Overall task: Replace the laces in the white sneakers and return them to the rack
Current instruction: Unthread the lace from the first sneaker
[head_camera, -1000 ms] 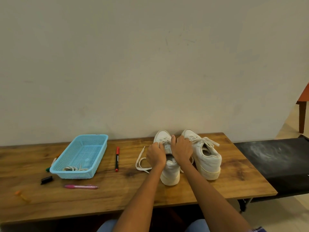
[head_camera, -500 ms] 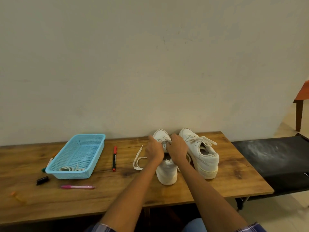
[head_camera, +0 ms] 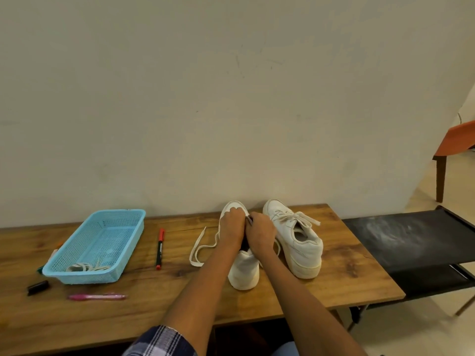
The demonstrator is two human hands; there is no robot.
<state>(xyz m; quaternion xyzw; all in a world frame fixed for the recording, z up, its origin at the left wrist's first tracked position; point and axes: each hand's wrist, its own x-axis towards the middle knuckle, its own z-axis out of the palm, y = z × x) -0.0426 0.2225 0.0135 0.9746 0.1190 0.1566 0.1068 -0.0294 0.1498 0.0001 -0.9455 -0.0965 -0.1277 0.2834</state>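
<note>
Two white sneakers stand on the wooden table (head_camera: 282, 304), toes toward the wall. The left sneaker (head_camera: 244, 273) sits under both my hands. My left hand (head_camera: 230, 226) and my right hand (head_camera: 261, 232) are curled over its lacing area, pinching the white lace (head_camera: 199, 249), whose loose end loops onto the table to the left. The eyelets are hidden by my fingers. The right sneaker (head_camera: 298, 240) stands beside it, laced and tied in a bow.
A light blue mesh basket (head_camera: 102, 240) at the left holds a coiled lace (head_camera: 87, 267). A red-capped marker (head_camera: 160, 249), a pink pen (head_camera: 97, 296) and a black cap (head_camera: 38, 287) lie nearby. A black bench (head_camera: 411, 242) adjoins the table's right end.
Both hands have moved farther up the left sneaker toward its toe, staying close together on the lace. The view has shifted slightly.
</note>
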